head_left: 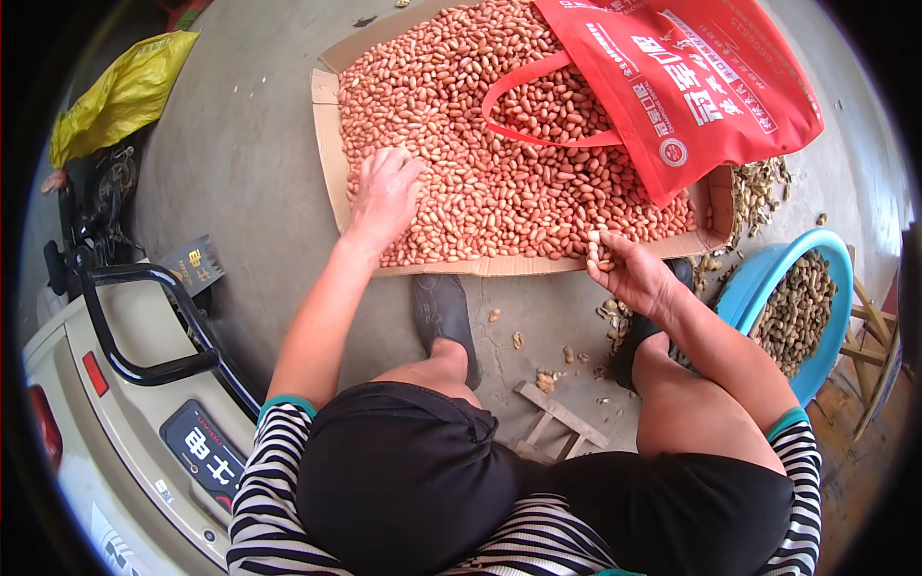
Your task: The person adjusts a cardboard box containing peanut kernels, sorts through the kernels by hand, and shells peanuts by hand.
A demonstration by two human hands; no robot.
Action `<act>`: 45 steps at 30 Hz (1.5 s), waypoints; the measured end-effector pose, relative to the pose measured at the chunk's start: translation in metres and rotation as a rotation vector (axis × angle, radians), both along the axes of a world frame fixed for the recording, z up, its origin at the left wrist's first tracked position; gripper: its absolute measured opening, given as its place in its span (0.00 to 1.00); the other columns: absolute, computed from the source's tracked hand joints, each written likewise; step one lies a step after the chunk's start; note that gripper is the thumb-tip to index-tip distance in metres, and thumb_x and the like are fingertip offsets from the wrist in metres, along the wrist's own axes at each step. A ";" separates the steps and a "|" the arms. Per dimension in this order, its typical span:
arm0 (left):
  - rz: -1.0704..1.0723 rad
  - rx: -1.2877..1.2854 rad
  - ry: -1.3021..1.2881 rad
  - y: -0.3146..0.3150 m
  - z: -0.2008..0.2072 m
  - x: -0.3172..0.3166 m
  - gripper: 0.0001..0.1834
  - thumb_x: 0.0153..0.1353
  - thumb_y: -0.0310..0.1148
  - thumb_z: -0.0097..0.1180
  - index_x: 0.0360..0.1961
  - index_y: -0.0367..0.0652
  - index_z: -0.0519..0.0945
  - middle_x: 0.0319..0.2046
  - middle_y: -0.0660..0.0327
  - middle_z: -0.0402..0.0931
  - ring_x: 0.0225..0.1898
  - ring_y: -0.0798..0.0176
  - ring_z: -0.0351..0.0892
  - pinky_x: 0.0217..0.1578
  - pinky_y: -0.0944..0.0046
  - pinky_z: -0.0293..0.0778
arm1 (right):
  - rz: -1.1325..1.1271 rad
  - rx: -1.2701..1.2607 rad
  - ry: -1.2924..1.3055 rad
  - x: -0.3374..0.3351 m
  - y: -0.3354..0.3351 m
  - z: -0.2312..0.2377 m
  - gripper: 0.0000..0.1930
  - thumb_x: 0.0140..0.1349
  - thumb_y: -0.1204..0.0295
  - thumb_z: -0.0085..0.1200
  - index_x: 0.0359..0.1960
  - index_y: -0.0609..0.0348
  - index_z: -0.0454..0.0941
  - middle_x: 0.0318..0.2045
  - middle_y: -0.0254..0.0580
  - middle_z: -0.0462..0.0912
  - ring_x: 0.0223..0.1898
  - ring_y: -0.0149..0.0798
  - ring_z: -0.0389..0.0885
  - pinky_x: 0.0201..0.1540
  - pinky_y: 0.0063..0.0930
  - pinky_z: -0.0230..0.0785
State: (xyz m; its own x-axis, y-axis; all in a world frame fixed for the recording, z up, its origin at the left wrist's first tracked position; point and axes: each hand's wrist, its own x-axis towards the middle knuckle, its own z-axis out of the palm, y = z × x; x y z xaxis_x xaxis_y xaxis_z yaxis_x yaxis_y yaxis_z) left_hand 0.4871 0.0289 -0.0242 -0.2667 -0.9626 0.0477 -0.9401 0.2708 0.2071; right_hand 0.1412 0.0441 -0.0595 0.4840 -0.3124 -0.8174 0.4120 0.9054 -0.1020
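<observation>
Reddish-pink shelled peanuts [451, 182] fill a shallow cardboard box [331, 158] on the floor in front of me. My left hand [386, 192] rests on the peanuts at the box's left side. Its fingers are bent downward and closed, and their tips are hidden, so what they pinch does not show. At the box's near right edge, my right hand [634, 276] is turned partly palm up. Several paler peanut kernels [597, 252] are held between its thumb and curled fingers.
A red bag [711, 144] lies over the box's far right part. On the right, a blue basin [816, 365] holds unshelled peanuts [797, 312] beside a wooden stool [869, 350]. Shell bits and a small wooden frame [552, 422] lie near my feet; a pale scooter [125, 384] stands left.
</observation>
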 end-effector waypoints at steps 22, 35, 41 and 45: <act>0.149 0.266 0.504 -0.038 -0.077 -0.089 0.08 0.48 0.29 0.58 0.27 0.36 0.78 0.30 0.52 0.75 0.35 0.55 0.75 0.38 0.60 0.70 | 0.052 0.000 0.045 0.002 0.000 0.004 0.10 0.66 0.68 0.41 0.38 0.60 0.73 0.29 0.33 0.77 0.30 0.27 0.75 0.37 0.23 0.74; 0.240 -0.031 0.409 -0.015 -0.061 -0.083 0.05 0.53 0.25 0.54 0.32 0.38 0.78 0.30 0.59 0.70 0.34 0.61 0.72 0.37 0.63 0.69 | 0.021 0.006 0.018 0.001 0.000 -0.002 0.11 0.66 0.68 0.41 0.38 0.61 0.73 0.30 0.34 0.77 0.31 0.29 0.75 0.38 0.23 0.74; 0.178 0.034 0.412 -0.035 -0.066 -0.101 0.08 0.50 0.24 0.54 0.33 0.39 0.77 0.33 0.54 0.71 0.40 0.53 0.69 0.43 0.58 0.67 | 0.034 0.002 0.011 0.005 0.000 0.002 0.11 0.66 0.67 0.40 0.38 0.60 0.73 0.29 0.33 0.77 0.30 0.27 0.75 0.38 0.23 0.74; 0.130 -0.036 0.410 -0.052 -0.068 -0.106 0.08 0.49 0.24 0.55 0.33 0.38 0.74 0.33 0.52 0.71 0.41 0.49 0.69 0.42 0.55 0.67 | 0.051 -0.010 0.025 0.001 0.000 0.001 0.11 0.66 0.67 0.40 0.37 0.60 0.73 0.29 0.33 0.77 0.30 0.27 0.75 0.38 0.23 0.74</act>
State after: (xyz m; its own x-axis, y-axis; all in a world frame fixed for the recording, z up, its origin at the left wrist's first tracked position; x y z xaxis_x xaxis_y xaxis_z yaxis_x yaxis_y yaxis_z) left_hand 0.3815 -0.0235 -0.0917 -0.0952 -0.9828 0.1582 -0.8089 0.1690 0.5631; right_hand 0.1424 0.0445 -0.0588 0.4790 -0.2964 -0.8263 0.3629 0.9239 -0.1211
